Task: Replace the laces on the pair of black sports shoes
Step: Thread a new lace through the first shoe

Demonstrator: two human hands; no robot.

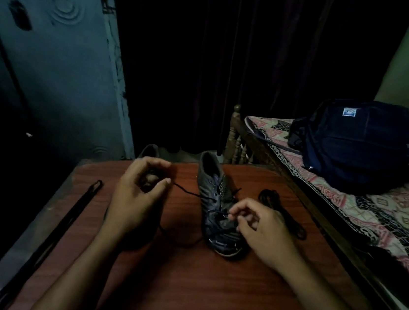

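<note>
Nearest the person, two bare forearms reach out over the reddish wooden table (pixel 181 293); the right hand (pixel 261 228) rests beside the toe of the black shoe (pixel 220 208), its fingertips pinching the thin black lace (pixel 186 191) low in the eyelet rows; the left hand (pixel 139 190) is raised a little farther out, thumb and forefinger nipping the other run of the same lace, which stretches taut from shoe to hand; a slack loop of it trails on the table in front of the shoe. The shoe lies in the middle of the table, toe toward the person, heel away; it looks light and likely to slide if pulled hard, so it probably wants steadying at the toe; the lace is soft, limp and thin, best taken close to its stiff tip for threading. Just right of the shoe lies a coiled black lace (pixel 283 213); along the left table edge lies a long dark strap-like lace (pixel 72 216), straightened out. Beyond the left hand, the second shoe (pixel 149 151) shows only its heel at the table's far edge. Farther right stands a bed (pixel 384 215) with a patterned cover, a dark blue backpack (pixel 359 145) upon it.
</note>
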